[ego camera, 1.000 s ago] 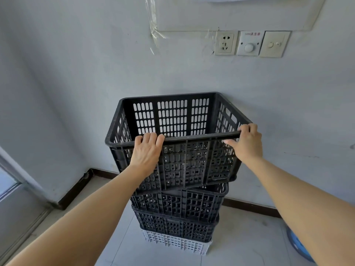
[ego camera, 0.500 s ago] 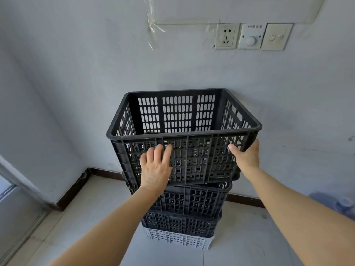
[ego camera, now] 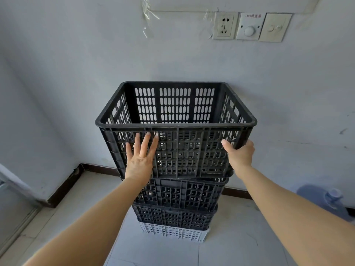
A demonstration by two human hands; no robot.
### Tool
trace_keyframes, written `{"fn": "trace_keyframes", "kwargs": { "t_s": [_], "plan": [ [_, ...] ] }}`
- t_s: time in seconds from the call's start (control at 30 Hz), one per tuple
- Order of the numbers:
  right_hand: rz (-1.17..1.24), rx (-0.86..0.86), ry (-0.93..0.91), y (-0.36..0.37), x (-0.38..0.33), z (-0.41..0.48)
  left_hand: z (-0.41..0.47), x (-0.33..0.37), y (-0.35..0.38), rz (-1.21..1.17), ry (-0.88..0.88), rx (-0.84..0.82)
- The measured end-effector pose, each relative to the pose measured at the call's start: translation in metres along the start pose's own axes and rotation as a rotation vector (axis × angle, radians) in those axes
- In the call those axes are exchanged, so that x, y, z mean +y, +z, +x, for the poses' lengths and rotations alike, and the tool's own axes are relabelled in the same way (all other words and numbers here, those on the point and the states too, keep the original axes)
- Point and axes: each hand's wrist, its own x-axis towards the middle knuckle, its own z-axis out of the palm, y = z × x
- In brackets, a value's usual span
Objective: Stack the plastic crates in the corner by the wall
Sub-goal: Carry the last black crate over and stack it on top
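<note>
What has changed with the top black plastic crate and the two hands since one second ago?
The top black slotted plastic crate went from tilted to level on the stack. The left hand let go of the near rim and now lies flat, fingers spread, on the front wall. The right hand slid from the rim down to the front right corner. The two lower black crates and the white bottom crate stayed put.

Left hand [ego camera: 141, 160] flat, fingers spread; right hand [ego camera: 240, 155] cupped, thumb out.
</note>
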Motion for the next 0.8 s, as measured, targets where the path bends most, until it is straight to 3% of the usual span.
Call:
{"fn": "trace_keyframes", "kwargs": {
  "t_s": [0.1, 0.27, 0.43, 0.8],
  "plan": [
    [0.013, -0.038, 0.003, 0.003, 0.003, -0.005, -0.015, 0.0, -0.002, -0.153, -0.077, 0.066],
    [-0.002, -0.021, 0.052, 0.015, 0.006, -0.008, -0.01, 0.015, -0.01, -0.581, -0.587, -0.119],
    [-0.021, -0.01, 0.076, 0.02, 0.006, -0.004, 0.004, 0.023, -0.005, -0.886, -0.686, -0.123],
    [-0.189, 0.125, 0.006, 0.032, 0.01, -0.03, 0.021, 0.005, 0.007, -0.863, -0.724, -0.047]
  ]
}}
